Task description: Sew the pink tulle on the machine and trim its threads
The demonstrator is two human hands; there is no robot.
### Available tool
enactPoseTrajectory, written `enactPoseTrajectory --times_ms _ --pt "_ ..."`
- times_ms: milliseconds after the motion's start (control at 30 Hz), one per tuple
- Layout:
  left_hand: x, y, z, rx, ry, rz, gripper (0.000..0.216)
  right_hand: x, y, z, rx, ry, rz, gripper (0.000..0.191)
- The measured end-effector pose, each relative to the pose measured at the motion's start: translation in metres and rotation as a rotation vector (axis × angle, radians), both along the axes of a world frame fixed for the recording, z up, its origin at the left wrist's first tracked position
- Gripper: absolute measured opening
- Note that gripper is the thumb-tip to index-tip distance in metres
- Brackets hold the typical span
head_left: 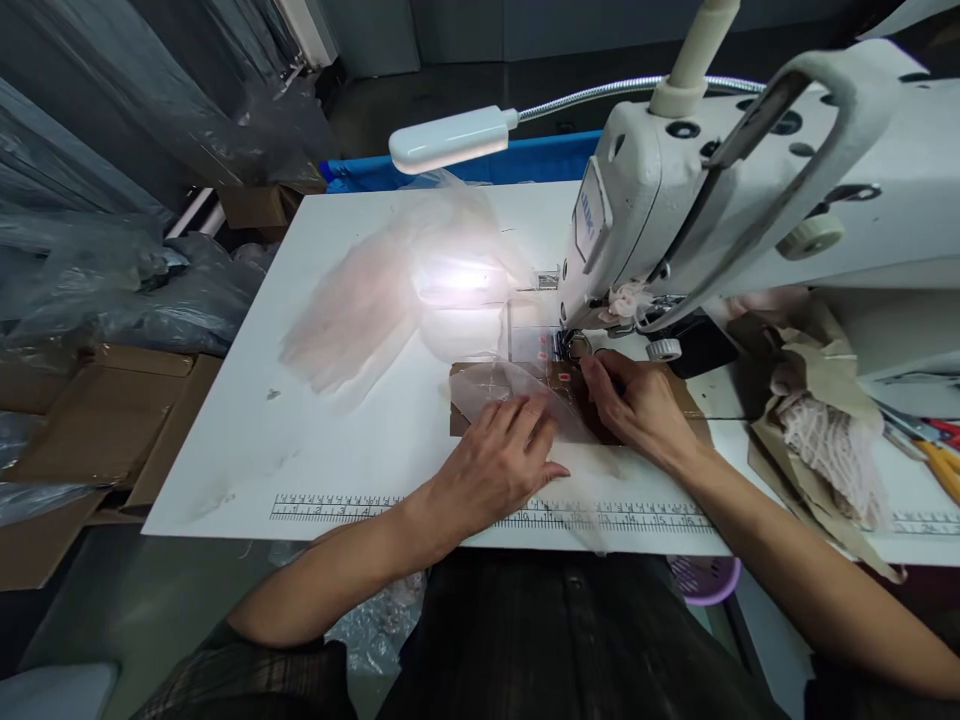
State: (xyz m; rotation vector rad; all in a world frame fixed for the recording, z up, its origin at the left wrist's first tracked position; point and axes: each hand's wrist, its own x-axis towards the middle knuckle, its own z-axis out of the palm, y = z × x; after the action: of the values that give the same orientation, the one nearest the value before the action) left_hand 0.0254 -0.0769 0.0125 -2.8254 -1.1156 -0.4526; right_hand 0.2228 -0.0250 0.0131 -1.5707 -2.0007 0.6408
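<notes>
My left hand (504, 462) lies palm down on a piece of sheer pale fabric (487, 388), fingers stretched out and thumb apart. Beneath the fabric is a flat brown strip (585, 425) in front of the sewing machine (637, 210). My right hand (637, 400) is at the right part of this strip, just beside the presser foot (562, 345). Its thumb and index finger are closed in a pinch, and whatever lies between them is hidden. A small metal ring (580, 347) shows close to those fingertips. Behind the strip, a heap of sheer pink fabric (360, 310) spreads over the white table (225, 440).
A lit lamp (450, 140) hangs over the table. Brown paper (780, 460) with pale lace (832, 450) and orange-handled scissors (941, 465) lie at right. A printed ruler (330, 508) runs along the front edge. Cardboard boxes (105, 420) and plastic-wrapped stacks (135, 270) stand left.
</notes>
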Motion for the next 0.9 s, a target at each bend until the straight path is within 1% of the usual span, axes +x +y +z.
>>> enactPoseTrajectory --times_ms 100,167,333,433,533,600,667,767,833,900 --pt "-0.001 -0.001 -0.003 0.015 0.077 0.005 0.035 0.006 0.004 0.007 -0.136 -0.029 0.055 0.055" --pt "-0.001 -0.002 -0.003 0.02 0.072 0.004 0.034 0.011 0.007 0.01 -0.171 -0.119 0.11 0.052" --pt "-0.001 -0.004 -0.001 0.039 0.057 0.008 0.029 0.008 0.013 0.015 -0.131 -0.329 0.198 0.051" --pt "-0.001 -0.003 0.0 0.025 0.062 0.013 0.029 -0.003 0.014 0.016 -0.109 -0.434 0.198 0.046" --pt "-0.001 -0.002 0.0 0.023 0.057 0.014 0.03 -0.011 0.012 0.015 -0.07 -0.481 0.193 0.038" --pt "-0.002 -0.002 0.0 0.011 0.037 0.005 0.032 -0.008 0.008 0.014 -0.03 -0.485 0.182 0.04" --pt "-0.004 -0.003 0.002 -0.012 -0.029 -0.035 0.033 0.004 0.002 0.014 -0.007 -0.461 0.156 0.045" --pt "-0.01 0.003 0.007 -0.035 -0.211 -0.118 0.031 0.036 -0.011 0.015 0.009 -0.449 0.088 0.046" --pt "-0.015 0.016 0.012 -0.01 -0.293 -0.104 0.026 0.058 -0.02 0.015 0.045 -0.567 0.002 0.047" --pt "-0.019 0.04 0.017 0.03 -0.262 -0.033 0.023 0.073 -0.027 0.013 0.115 -0.702 -0.055 0.048"
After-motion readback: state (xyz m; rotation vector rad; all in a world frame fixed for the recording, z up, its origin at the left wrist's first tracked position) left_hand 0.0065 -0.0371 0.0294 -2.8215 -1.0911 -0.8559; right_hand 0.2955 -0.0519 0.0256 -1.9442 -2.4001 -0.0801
